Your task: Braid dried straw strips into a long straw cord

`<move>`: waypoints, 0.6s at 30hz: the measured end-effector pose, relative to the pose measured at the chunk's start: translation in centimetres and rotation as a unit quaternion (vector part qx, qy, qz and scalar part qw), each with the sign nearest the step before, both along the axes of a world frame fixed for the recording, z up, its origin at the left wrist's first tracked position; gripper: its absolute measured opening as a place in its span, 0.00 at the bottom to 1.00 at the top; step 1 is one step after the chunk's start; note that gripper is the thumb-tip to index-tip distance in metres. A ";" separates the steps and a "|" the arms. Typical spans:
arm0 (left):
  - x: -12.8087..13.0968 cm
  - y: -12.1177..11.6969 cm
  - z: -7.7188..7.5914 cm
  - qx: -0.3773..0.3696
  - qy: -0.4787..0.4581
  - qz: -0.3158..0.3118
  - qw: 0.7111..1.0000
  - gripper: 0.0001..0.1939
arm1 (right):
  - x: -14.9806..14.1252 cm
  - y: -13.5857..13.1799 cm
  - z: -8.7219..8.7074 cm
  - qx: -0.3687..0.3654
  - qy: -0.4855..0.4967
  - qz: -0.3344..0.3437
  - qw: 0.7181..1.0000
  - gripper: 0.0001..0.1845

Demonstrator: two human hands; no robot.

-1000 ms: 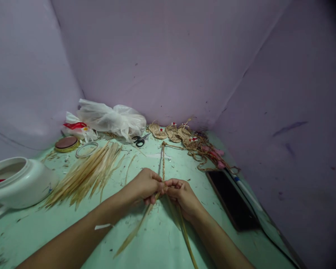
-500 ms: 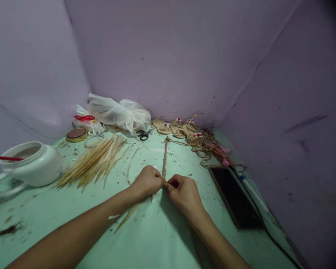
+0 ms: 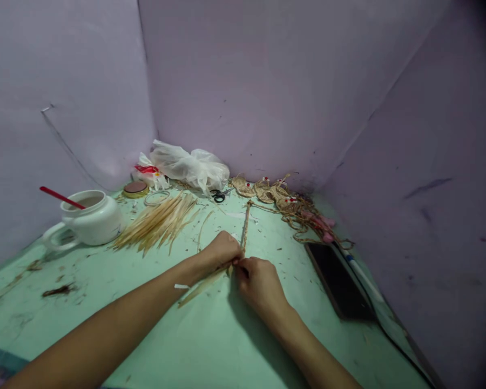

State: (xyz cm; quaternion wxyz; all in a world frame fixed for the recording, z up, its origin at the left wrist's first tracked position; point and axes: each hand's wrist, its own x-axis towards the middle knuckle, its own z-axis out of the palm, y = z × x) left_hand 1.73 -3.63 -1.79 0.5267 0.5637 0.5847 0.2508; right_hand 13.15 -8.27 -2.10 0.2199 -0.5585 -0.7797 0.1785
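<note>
A thin braided fiber cord runs from a knot near the back of the green table down to my two hands. My left hand is closed, its fingers pinching the near end of the cord. Right up against it, my right hand is also closed on that end, thumb and forefinger together. Loose pale fiber strips stick out from below my left hand toward the lower left. The exact grip between the fingertips is partly hidden.
Left of my hands lies a fan of dry fiber strips, beside a white pot holding a red stick. Scissors, a plastic bag and beaded woven pieces line the back. A phone lies at right.
The view has swung left, so the pot and strips sit farther right in it. My hands stay together at the cord's end; the right hand has turned slightly, its fingers closer to the left.
</note>
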 end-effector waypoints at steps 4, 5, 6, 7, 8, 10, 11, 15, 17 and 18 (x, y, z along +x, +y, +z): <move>-0.8 0.3 -0.1 0.022 -0.023 0.002 0.999 0.02 | 0.7 0.4 0.5 -0.034 0.015 0.021 0.999 0.10; -1.0 0.4 0.0 0.017 -0.037 0.001 0.999 0.02 | 1.1 0.8 0.6 -0.043 0.046 0.004 0.998 0.10; -1.2 0.5 0.2 0.010 -0.054 -0.003 0.998 0.02 | 1.5 1.2 0.7 -0.048 0.088 -0.022 0.995 0.11; -1.3 0.6 0.4 0.000 -0.073 -0.009 0.997 0.03 | 1.8 1.8 0.8 -0.045 0.142 -0.059 0.987 0.11; -1.5 0.7 0.5 -0.012 -0.090 -0.016 0.996 0.03 | 2.0 2.3 0.9 -0.046 0.205 -0.090 0.973 0.11; -1.8 0.8 0.8 -0.029 -0.118 -0.030 0.992 0.04 | 1.9 3.1 0.8 -0.122 0.332 -0.114 0.928 0.10; -1.9 0.8 0.8 -0.031 -0.127 -0.037 0.991 0.04 | 1.6 3.3 0.7 -0.186 0.380 -0.108 0.900 0.10; -2.1 1.0 0.2 -0.009 -0.088 -0.043 0.995 0.01 | 0.0 3.6 0.2 -0.318 0.401 -0.080 0.855 0.07; -2.1 1.0 0.0 0.015 -0.044 -0.060 0.997 0.00 | -0.3 3.6 -0.1 -0.300 0.376 -0.099 0.871 0.07; -2.2 1.1 0.0 0.029 -0.023 -0.078 0.996 0.01 | -0.4 3.6 -0.2 -0.287 0.368 -0.108 0.878 0.07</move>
